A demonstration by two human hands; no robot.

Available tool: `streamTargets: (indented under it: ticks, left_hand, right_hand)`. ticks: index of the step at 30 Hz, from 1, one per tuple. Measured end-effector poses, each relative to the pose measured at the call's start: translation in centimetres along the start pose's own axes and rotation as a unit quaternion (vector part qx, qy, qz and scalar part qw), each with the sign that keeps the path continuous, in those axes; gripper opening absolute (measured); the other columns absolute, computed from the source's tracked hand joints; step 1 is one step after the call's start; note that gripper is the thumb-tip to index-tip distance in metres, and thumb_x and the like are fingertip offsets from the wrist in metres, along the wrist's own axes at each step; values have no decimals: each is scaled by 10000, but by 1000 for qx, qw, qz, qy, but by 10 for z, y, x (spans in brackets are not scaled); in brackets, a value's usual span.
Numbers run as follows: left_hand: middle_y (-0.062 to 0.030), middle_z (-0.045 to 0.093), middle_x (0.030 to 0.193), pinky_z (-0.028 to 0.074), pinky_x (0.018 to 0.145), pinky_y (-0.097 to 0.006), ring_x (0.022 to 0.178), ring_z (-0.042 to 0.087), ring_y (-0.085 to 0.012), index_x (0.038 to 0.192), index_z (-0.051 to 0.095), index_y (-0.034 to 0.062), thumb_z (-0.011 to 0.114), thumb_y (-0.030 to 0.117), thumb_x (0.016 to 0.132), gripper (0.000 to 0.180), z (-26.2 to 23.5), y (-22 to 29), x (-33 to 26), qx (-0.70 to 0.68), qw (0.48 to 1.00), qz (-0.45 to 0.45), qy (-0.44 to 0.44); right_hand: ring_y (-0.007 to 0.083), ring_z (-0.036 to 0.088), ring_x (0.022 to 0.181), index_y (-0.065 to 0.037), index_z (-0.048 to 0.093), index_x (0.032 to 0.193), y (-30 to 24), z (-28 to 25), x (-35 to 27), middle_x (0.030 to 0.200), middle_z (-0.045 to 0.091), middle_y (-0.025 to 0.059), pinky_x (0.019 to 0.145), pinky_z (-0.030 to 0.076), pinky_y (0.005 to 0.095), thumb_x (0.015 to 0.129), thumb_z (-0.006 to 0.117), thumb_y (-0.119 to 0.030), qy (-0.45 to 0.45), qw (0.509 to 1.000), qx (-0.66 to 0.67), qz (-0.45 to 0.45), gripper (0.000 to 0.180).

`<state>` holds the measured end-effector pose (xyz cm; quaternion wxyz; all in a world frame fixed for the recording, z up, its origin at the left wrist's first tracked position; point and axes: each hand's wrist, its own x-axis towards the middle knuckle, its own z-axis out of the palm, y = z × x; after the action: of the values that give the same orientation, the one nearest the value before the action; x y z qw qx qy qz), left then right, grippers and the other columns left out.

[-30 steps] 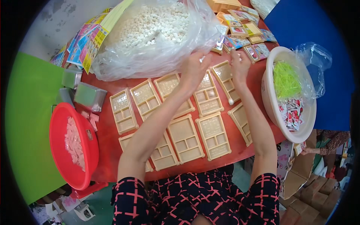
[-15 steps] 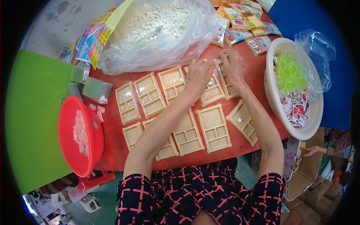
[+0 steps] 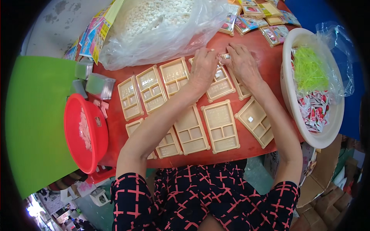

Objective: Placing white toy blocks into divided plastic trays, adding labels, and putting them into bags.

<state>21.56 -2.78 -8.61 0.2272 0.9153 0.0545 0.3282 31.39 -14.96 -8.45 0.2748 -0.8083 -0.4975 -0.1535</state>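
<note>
My left hand (image 3: 204, 69) is over the far end of a beige compartment tray (image 3: 221, 92), its fingers bent together. A small white cube (image 3: 212, 49) shows at its fingertips. My right hand (image 3: 243, 64) is just to the right, over another beige tray (image 3: 243, 92), with thumb and forefinger apart beside a white piece (image 3: 226, 56) at the tray's far end. White cubes also lie in the tray by my left hand. One more white cube (image 3: 250, 119) sits in the slanted tray (image 3: 262, 129) nearer me. My hands hide parts of both far trays.
Several beige trays (image 3: 221, 123) stand in two rows on the red table (image 3: 185, 161). Behind them lies a clear bag of white cubes (image 3: 158, 50). A red basin (image 3: 69, 131) is at left, a white tub (image 3: 287, 82) at right. Packed trays (image 3: 246, 24) are piled at the far right.
My right hand's thumb and forefinger have spread apart, and the white piece between them shows more. My left hand stays close beside it. The whole view has shifted slightly.
</note>
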Motion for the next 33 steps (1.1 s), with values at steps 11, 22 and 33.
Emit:
streamTargets:
  ticks: [11,22,33]
  left_hand:
    - [-122,531,876,465,678,-354,824,551,-274,916,587,27,616,5,712,207,-12,11,1,-74,995,-43,-41]
    - [-128,536,1088,374,862,-374,1040,489,-283,1050,540,12,586,57,744,313,-9,3,-9,50,997,-5,-62]
    - [-190,341,1315,276,935,-432,1190,356,-321,1289,291,-29,546,288,797,638,-1,-3,2,146,975,81,-148]
  right_hand:
    - [301,538,929,-5,609,937,20,-5,-4,972,590,148,792,444,369,709,617,-50,27,994,107,-2,233]
    - [300,482,1055,18,537,1072,9,-10,-7,1121,525,162,878,399,390,762,600,-285,-29,998,55,-24,438]
    - [300,363,1183,-70,466,1193,10,-10,-3,1262,417,134,966,294,436,802,510,-401,-101,994,-39,-23,514]
